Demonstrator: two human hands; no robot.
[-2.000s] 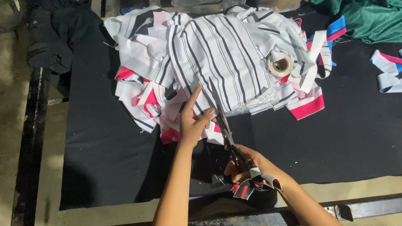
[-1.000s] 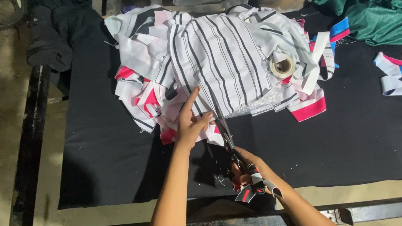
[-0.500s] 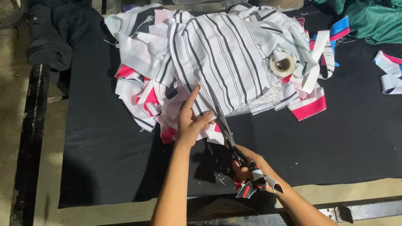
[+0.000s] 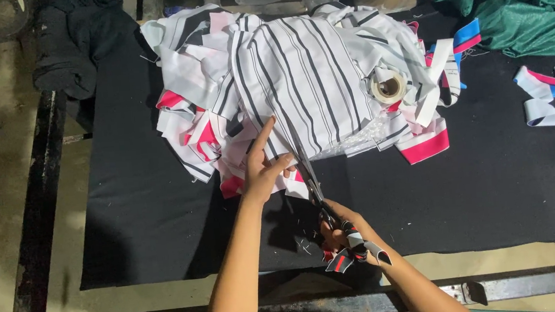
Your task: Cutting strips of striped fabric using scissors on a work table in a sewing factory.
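Striped cloth (image 4: 311, 85) under left fingers (image 4: 263, 137)

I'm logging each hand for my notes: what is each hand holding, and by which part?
The right hand holds scissors by the handles, which are wrapped in fabric strips. The left hand grips nothing; it presses flat on the striped white fabric near its cut edge.

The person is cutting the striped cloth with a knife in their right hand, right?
Not a knife: the head view shows scissors in the right hand, cutting the striped cloth. The left hand presses the cloth down.
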